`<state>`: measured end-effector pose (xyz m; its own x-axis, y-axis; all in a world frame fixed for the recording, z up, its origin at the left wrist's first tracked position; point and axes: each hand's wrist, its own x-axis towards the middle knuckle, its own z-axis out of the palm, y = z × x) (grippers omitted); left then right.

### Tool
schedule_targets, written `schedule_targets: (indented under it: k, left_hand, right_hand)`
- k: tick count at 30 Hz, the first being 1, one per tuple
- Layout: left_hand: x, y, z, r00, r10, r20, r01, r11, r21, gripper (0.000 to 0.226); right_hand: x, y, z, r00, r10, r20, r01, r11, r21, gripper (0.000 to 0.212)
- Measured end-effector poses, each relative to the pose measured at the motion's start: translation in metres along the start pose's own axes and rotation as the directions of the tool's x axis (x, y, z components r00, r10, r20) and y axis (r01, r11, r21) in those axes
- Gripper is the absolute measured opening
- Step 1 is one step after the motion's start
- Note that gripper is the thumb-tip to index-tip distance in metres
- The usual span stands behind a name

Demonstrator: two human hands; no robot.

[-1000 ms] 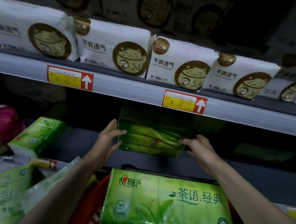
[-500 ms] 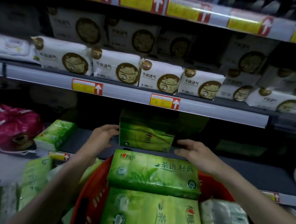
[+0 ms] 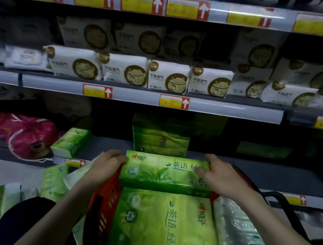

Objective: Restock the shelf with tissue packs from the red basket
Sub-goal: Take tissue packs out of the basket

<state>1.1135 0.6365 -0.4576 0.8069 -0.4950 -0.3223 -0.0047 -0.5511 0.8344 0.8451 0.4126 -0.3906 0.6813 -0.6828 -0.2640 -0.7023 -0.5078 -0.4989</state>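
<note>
Head view: the lower shelf (image 3: 253,172) now carries a shelved pack (image 3: 160,139) standing on its own. Both hands, which were settling it there a second ago, have drawn back to the red basket (image 3: 102,203), so I judge one pack is stocked and the next pick is beginning. The top tissue pack (image 3: 159,174) lies flat in the basket, across a larger green pack (image 3: 161,231). The right hand (image 3: 223,177) rests spread over its right end, fingers fairly straight. The left hand (image 3: 106,162) meets its left end with bent fingers; whether they grip is too blurred to tell.
</note>
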Motion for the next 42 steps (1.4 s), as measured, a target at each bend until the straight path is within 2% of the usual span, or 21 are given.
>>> schedule_targets:
  k: [2, 5, 7, 10, 13, 15, 17, 19, 23, 26, 28, 30, 32, 34, 36, 38, 42]
  left_hand:
    - [0.0, 0.011, 0.005, 0.999, -0.011, -0.032, 0.01, 1.0, -0.014, 0.067]
    - [-0.021, 0.041, 0.01, 0.997, 0.059, -0.053, -0.056, 0.997, 0.047, 0.045]
    - [-0.026, 0.045, 0.017, 0.993, 0.103, -0.052, -0.095, 0.985, 0.147, 0.04]
    - [-0.036, 0.042, 0.022, 0.978, 0.205, -0.038, -0.188, 0.946, 0.265, 0.035]
    - [-0.041, 0.032, 0.022, 0.983, 0.18, 0.016, -0.18, 0.965, 0.193, 0.032]
    - [-0.046, 0.029, 0.024, 0.987, 0.146, 0.069, -0.153, 0.982, 0.112, 0.039]
    - [-0.05, 0.025, 0.027, 0.985, 0.158, 0.074, -0.165, 0.981, 0.101, 0.049]
    - [-0.052, 0.024, 0.029, 0.981, 0.188, 0.04, -0.192, 0.974, 0.121, 0.057]
    - [-0.054, 0.032, 0.028, 0.964, 0.259, -0.056, -0.251, 0.96, 0.124, 0.05]
    - [-0.052, 0.037, 0.021, 0.941, 0.303, -0.151, -0.303, 0.953, 0.026, 0.045]
    - [-0.045, 0.037, 0.013, 0.967, 0.214, -0.139, -0.238, 0.953, -0.19, 0.038]
    - [-0.038, 0.039, 0.007, 0.996, 0.074, 0.04, -0.051, 0.913, -0.405, 0.04]
    - [-0.038, 0.043, 0.002, 0.958, 0.008, 0.288, 0.121, 0.895, -0.429, 0.043]
    - [-0.04, 0.042, 0.0, 0.898, -0.005, 0.44, 0.189, 0.908, -0.374, 0.047]
    - [-0.04, 0.041, -0.004, 0.894, 0.0, 0.448, 0.19, 0.905, -0.381, 0.052]
    - [-0.038, 0.036, -0.01, 0.907, 0.015, 0.42, 0.198, 0.867, -0.458, 0.055]
    - [-0.036, 0.018, -0.027, 0.958, -0.01, 0.287, 0.197, 0.75, -0.631, 0.064]
  right_hand:
    - [0.006, 0.006, 0.004, 0.997, 0.067, -0.034, -0.066, 0.998, 0.012, 0.076]
    - [0.013, 0.014, 0.006, 0.979, 0.114, -0.17, -0.11, 0.993, 0.036, 0.058]
    - [0.013, 0.019, 0.006, 0.977, 0.132, -0.166, -0.122, 0.99, 0.065, 0.048]
    - [0.007, 0.018, 0.014, 0.98, 0.157, -0.125, -0.15, 0.987, 0.057, 0.055]
    - [0.004, 0.011, 0.025, 0.989, 0.135, -0.066, -0.137, 0.99, -0.024, 0.061]
    - [0.002, 0.007, 0.027, 0.992, 0.12, -0.03, -0.119, 0.992, 0.033, 0.059]
    - [0.0, 0.003, 0.027, 0.993, 0.115, -0.017, -0.114, 0.991, 0.064, 0.058]
    - [-0.002, 0.003, 0.027, 0.993, 0.116, -0.024, -0.114, 0.99, 0.082, 0.056]
    - [-0.004, 0.004, 0.023, 0.993, 0.116, -0.023, -0.11, 0.98, 0.168, 0.05]
    - [-0.007, 0.0, 0.019, 0.996, 0.07, -0.049, -0.057, 0.973, 0.223, 0.044]
    - [-0.008, -0.002, 0.018, 0.993, 0.025, -0.114, 0.005, 0.968, 0.251, 0.038]
    - [-0.007, -0.004, 0.017, 0.985, 0.006, -0.174, 0.053, 0.942, 0.333, 0.025]
    - [-0.002, -0.003, 0.02, 0.983, 0.006, -0.181, 0.082, 0.876, 0.476, 0.018]
    - [0.006, 0.001, 0.025, 0.985, 0.034, -0.17, 0.073, 0.809, 0.584, 0.023]
    - [0.012, 0.003, 0.028, 0.981, 0.037, -0.191, 0.082, 0.813, 0.576, 0.03]
    - [0.014, 0.003, 0.028, 0.973, 0.013, -0.229, 0.108, 0.854, 0.509, 0.035]
    - [0.005, -0.009, 0.038, 0.937, -0.031, -0.348, 0.124, 0.96, 0.249, 0.039]
